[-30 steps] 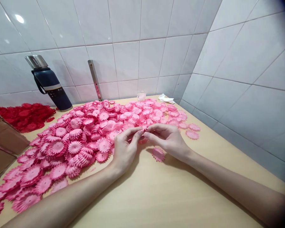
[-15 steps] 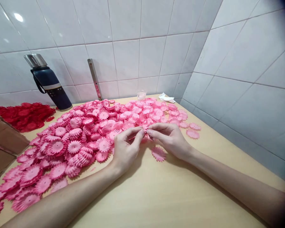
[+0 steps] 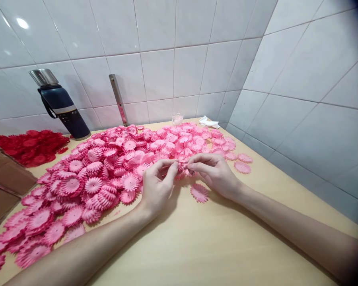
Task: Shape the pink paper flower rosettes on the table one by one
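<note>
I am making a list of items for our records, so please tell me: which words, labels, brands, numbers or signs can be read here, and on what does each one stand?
No text can be read in this view.
Dark blue bottle: small pale marks below its light band, too small to read.
Cardboard, metal strip and pink flower-shaped pieces: no writing visible.

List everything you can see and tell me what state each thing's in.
Left hand: pinching a disc
Right hand: pinching the same disc
Loose disc: lying flat
Pink discs: heaped
Red discs: heaped
Bottle: capped, standing
Metal strip: upright
Cup: upright, contents unclear
Tissue: crumpled
</note>
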Available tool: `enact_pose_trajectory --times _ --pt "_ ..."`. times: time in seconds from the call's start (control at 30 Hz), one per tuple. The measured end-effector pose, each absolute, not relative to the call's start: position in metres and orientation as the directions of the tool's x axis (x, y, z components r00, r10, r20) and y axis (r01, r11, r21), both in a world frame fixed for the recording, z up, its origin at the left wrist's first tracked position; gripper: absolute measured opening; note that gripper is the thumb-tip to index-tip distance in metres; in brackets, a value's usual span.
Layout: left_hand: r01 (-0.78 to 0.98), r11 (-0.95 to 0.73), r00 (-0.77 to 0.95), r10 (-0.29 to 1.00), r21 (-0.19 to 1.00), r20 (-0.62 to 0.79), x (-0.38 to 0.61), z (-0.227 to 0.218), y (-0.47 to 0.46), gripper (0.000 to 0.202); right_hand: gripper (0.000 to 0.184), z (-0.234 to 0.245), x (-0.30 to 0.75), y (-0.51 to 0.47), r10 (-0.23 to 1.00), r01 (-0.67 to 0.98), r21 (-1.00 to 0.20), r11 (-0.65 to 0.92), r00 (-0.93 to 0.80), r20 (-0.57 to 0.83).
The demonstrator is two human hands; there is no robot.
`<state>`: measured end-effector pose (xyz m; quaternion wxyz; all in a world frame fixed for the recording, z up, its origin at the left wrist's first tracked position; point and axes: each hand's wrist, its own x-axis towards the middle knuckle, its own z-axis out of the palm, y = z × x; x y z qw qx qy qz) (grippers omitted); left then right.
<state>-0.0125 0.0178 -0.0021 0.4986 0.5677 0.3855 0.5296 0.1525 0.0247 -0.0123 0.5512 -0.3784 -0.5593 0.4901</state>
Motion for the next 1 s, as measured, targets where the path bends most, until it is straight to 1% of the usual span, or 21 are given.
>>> enact_pose_trajectory --times 0.07,0.17,0.33,0.43,0.5,0.57,0.63,0.73,0.83,0.9,1.0 --pt "-0.144 -0.181 0.122 0.972 0.973 0.200 -0.012 -0.002 0.019 0.015 0.005 -0.012 0.153 0.025 0.964 -0.103 -0.966 0.236 -0.098 0.246" --pt "-0.177 -0.140 0.154 0.974 0.974 0.168 -0.012 -0.001 0.020 0.015 0.006 -0.009 0.152 0.023 0.964 -0.060 -0.969 0.239 -0.104 0.244" --pt "-0.126 -0.088 0.234 0.965 0.988 0.115 -0.013 -0.002 0.019 0.025 0.010 -0.001 0.148 0.018 0.959 0.048 -0.963 0.266 -0.115 0.259" --pt "-0.058 -0.110 0.232 0.965 0.992 0.121 -0.012 -0.003 0.020 0.025 0.009 -0.002 0.148 0.018 0.960 0.056 -0.962 0.267 -0.107 0.260" --pt "-0.061 -0.134 0.209 0.967 0.989 0.144 -0.012 -0.004 0.020 0.023 0.006 -0.004 0.149 0.020 0.965 0.016 -0.970 0.243 -0.102 0.240" --pt "-0.080 -0.167 0.169 0.969 0.983 0.178 -0.012 -0.006 0.022 0.022 0.003 -0.006 0.151 0.022 0.968 -0.063 -0.972 0.226 -0.095 0.231" --pt "-0.102 -0.193 0.116 0.972 0.976 0.204 -0.013 -0.008 0.024 0.021 0.008 -0.006 0.153 0.024 0.966 -0.163 -0.961 0.223 -0.092 0.240" --pt "-0.181 -0.174 0.022 0.983 0.968 0.181 -0.012 -0.010 0.027 0.019 0.016 -0.003 0.159 0.028 0.964 -0.294 -0.927 0.233 -0.055 0.259" --pt "-0.255 -0.139 0.031 0.988 0.957 0.152 -0.011 -0.009 0.027 0.018 0.017 -0.001 0.163 0.032 0.959 -0.337 -0.901 0.273 0.015 0.284" --pt "-0.217 -0.145 0.095 0.981 0.965 0.169 -0.011 -0.007 0.025 0.018 0.017 -0.001 0.162 0.031 0.954 -0.282 -0.915 0.290 0.012 0.299" --pt "-0.058 -0.213 0.179 0.959 0.975 0.220 -0.012 -0.005 0.021 0.019 0.023 0.000 0.155 0.023 0.961 -0.060 -0.964 0.259 -0.082 0.263"
